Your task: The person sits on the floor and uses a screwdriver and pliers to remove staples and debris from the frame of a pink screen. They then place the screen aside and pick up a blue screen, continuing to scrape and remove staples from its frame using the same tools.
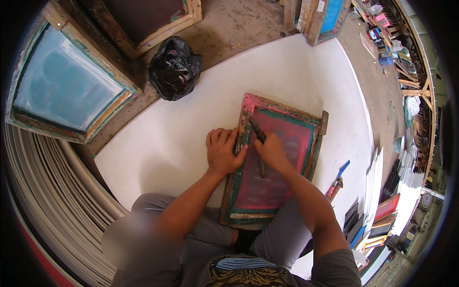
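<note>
A screen printing frame (313, 155) with a worn wooden rim and pink-red mesh lies tilted across my lap and the white board. My left hand (224, 150) grips its left rail, thumb on top and the other fingers bent at the outer edge. In my closed right hand (272, 152) is a long, dark hand tool (256, 126). Its upper end points at the left rail near the upper left corner, and its other end shows below my fist over the mesh. The tool's exact kind is unclear, and I cannot tell whether its tip touches the wood.
Beneath the frame spreads a large white board (191, 115). Red-handled pliers (333, 190) and a blue tool (343, 168) lie to the right. A black plastic bag (174, 69) stands at the back left, beside a blue-meshed frame (67, 79). Stacked sheets (52, 177) fill the left side.
</note>
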